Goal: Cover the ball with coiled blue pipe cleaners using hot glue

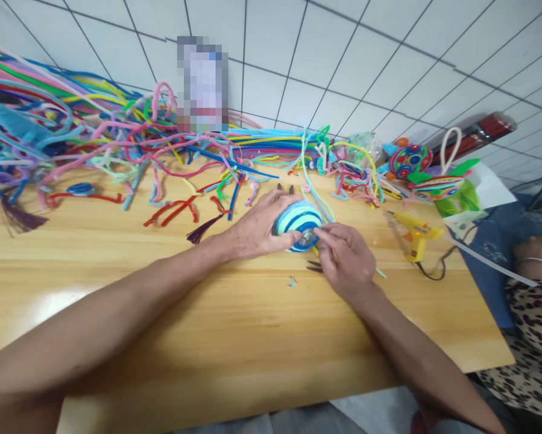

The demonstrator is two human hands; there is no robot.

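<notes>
My left hand [257, 229] is wrapped round a ball [298, 220] covered in coiled blue, light blue and white pipe cleaner, holding it just above the wooden table [162, 301]. My right hand [345, 259] pinches the pale pipe cleaner strand [318, 199] at the ball's lower right side, thumb and forefinger pressed against the coil. The strand's loose end runs up and away toward the back of the table. A dark pair of scissors [315, 267] lies partly hidden under my right hand.
A big tangle of coloured pipe cleaners [94, 126] fills the back left of the table. A yellow glue gun [414, 234] lies at the right, near finished striped balls [410, 160]. Another person's arm [535, 253] rests at the far right. A white tiled wall stands behind.
</notes>
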